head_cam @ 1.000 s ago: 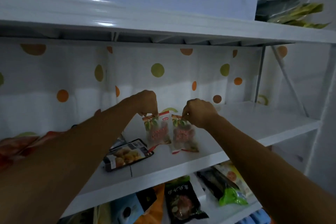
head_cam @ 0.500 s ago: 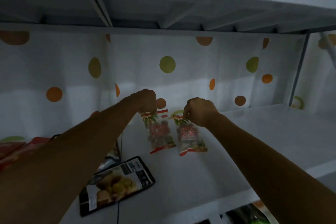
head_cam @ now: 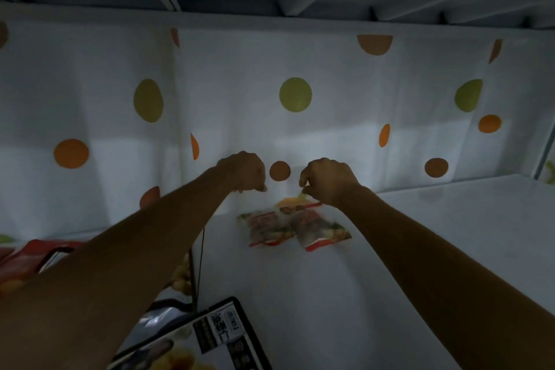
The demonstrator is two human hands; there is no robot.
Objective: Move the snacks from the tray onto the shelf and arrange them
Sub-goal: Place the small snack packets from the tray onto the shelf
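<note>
Two small snack packs laid flat on shelf (head_cam: 420,249), near back: left pack (head_cam: 265,227) and right pack (head_cam: 318,228), side by side, edges touching. Left hand (head_cam: 243,173) held just above left pack, fingers curled in, nothing seen held. Right hand (head_cam: 329,180) held just above top of right pack, finger and thumb pressed together; pinch on pack cannot be told, too dark. Spotted cloth (head_cam: 240,84) hung behind shelf. Black snack bag (head_cam: 210,336) laid near front, well apart from packs. Red bag (head_cam: 27,255) seen at far left.
</note>
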